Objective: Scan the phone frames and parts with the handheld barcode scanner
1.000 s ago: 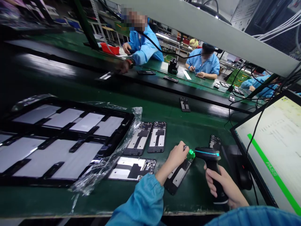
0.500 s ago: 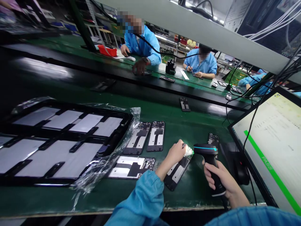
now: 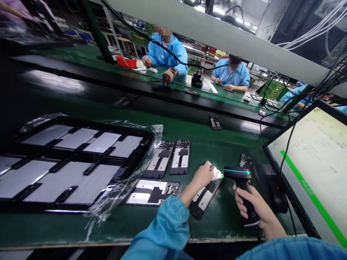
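Observation:
My left hand (image 3: 202, 177) rests closed on the top end of an open phone frame (image 3: 204, 199) lying on the green bench, pinning it down. My right hand (image 3: 256, 209) is wrapped round the grip of a black handheld barcode scanner (image 3: 238, 174). The scanner's head points at the phone's upper end, where a bright white-green light spot (image 3: 218, 176) falls. Both my sleeves are blue.
Three more phone frames (image 3: 180, 157) lie left of my hand, another (image 3: 246, 160) behind the scanner. A black tray of panels (image 3: 67, 162) in torn plastic wrap fills the left. A monitor (image 3: 314, 169) showing a green PASS bar stands right. People in blue work across the conveyor (image 3: 162, 97).
The scan light on the phone turned from green to white. My hands have barely moved. The person across the belt drew an arm back toward the far bench.

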Tool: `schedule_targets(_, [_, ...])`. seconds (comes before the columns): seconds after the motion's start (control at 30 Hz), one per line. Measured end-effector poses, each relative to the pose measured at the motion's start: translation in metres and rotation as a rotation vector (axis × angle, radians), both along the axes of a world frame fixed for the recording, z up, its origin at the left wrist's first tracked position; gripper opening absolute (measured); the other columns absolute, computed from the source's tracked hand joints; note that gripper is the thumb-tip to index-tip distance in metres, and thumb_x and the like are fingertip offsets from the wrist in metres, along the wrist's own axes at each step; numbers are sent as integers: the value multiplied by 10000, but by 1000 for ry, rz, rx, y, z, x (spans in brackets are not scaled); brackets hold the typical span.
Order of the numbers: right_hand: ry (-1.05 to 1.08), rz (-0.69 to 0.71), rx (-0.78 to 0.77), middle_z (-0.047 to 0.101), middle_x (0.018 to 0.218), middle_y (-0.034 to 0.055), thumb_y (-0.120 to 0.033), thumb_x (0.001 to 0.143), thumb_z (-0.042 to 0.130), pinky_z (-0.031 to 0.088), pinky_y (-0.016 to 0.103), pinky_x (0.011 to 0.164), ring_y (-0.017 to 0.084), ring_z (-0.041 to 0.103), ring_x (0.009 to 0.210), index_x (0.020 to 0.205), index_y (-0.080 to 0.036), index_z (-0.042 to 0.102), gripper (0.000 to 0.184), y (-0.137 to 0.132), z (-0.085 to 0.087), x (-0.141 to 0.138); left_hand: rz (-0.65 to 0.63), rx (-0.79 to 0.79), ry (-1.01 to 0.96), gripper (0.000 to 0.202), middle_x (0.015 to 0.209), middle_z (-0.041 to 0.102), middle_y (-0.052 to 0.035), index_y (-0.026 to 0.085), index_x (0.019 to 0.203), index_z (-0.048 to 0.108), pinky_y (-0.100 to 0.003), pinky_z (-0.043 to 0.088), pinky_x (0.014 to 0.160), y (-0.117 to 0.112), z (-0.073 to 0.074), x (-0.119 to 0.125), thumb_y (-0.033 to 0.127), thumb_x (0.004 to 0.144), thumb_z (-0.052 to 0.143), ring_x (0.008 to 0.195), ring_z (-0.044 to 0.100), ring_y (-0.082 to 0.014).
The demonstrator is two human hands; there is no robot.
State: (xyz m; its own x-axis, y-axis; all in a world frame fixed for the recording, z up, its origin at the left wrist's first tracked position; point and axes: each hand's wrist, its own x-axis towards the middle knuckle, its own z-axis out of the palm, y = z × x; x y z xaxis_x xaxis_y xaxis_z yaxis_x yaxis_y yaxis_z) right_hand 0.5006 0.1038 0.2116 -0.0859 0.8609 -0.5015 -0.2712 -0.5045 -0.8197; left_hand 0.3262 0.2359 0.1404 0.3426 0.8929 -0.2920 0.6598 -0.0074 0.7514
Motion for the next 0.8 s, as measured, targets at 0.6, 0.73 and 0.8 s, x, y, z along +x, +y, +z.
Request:
schedule_targets(0.6, [47, -39, 8, 466, 621, -51, -378, 825, 717, 364, 164, 355, 57, 389, 446, 901, -197, 565, 248, -6, -8, 2, 0, 21, 38, 186, 947, 719, -117, 197, 924, 553, -283, 401, 683, 1, -3, 4, 318, 919, 411, 910, 671, -261])
schedule_targets(0.73, [51, -30, 19, 461, 623, -53, -378, 833, 709, 362, 162, 359, 56, 392, 451, 928, -190, 568, 254, -6, -8, 2, 4, 24, 49, 194, 959, 719, -128, 189, 929, 559, -291, 411, 699, 1, -3, 4, 321, 920, 417, 923, 672, -270])
schedule_targets(0.8, [52, -20, 21, 461, 628, -52, -373, 846, 695, 365, 164, 364, 56, 393, 455, 927, -189, 558, 243, -6, -8, 2, 5, 26, 52, 200, 966, 719, -129, 188, 929, 560, -290, 414, 704, 1, -4, 5, 328, 924, 416, 926, 673, -268])
